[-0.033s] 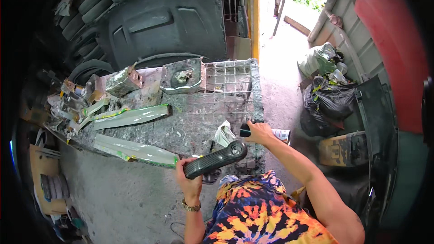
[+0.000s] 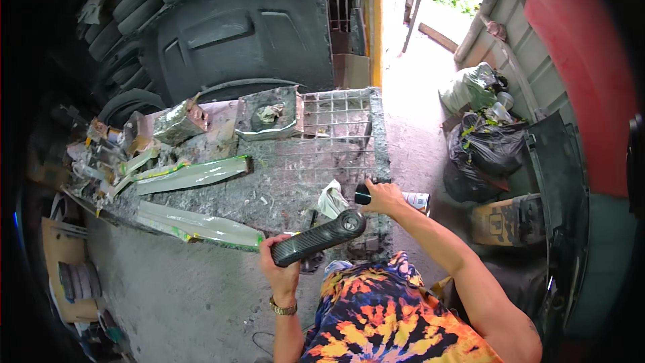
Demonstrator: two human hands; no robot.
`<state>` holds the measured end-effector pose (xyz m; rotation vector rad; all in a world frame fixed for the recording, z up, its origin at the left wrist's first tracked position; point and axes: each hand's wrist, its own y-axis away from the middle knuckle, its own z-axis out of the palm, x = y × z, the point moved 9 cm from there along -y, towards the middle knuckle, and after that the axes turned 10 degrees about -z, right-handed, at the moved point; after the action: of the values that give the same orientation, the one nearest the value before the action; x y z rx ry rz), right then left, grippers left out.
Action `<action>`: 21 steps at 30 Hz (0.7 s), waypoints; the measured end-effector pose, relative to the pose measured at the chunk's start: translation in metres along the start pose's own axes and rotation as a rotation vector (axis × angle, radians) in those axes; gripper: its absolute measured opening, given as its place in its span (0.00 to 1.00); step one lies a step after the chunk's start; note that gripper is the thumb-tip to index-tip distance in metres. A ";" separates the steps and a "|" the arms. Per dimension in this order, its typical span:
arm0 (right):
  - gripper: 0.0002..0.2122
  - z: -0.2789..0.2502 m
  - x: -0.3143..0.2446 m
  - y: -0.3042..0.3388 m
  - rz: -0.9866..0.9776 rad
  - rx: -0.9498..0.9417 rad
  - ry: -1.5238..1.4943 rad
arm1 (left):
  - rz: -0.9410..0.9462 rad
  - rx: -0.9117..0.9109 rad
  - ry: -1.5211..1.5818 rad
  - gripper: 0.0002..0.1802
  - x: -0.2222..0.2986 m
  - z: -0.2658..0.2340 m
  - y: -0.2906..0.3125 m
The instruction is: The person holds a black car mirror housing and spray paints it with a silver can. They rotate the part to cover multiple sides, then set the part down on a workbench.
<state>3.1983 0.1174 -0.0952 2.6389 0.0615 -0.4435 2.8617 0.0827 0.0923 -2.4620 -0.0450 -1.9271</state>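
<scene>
My left hand (image 2: 282,275) grips one end of a long black part (image 2: 316,239) with a glossy carbon-fibre weave. Its far end is rounded, with a round recess. My right hand (image 2: 384,198) is closed around a spray can (image 2: 419,202) held on its side. The can's black cap end points left, just above the part's rounded end, and its pale printed body shows beyond my wrist. A crumpled white cloth (image 2: 332,199) lies on the workbench (image 2: 282,188) just beyond the part. Close to my left fingers is the end of a grey masked strip (image 2: 208,224).
A second grey strip (image 2: 195,176) with green edging lies farther back. A dirty tray (image 2: 269,133) and a wire grid (image 2: 339,117) are at the bench's far side, with clutter (image 2: 101,154) at left. Black rubbish bags (image 2: 487,154) and a cardboard box (image 2: 508,220) stand right. A car bonnet (image 2: 242,33) leans behind.
The view has shifted very slightly. Both hands keep their holds on the black part and the spray can, with no other visible difference.
</scene>
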 end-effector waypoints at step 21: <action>0.40 0.080 0.083 0.236 0.147 0.625 -2.211 | -0.263 -0.270 -0.158 0.26 -0.027 0.070 -0.045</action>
<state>3.2807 -0.1322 -0.0863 1.0446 -0.9802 -3.0529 2.9215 0.1292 0.0493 -2.9149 -0.1244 -1.9400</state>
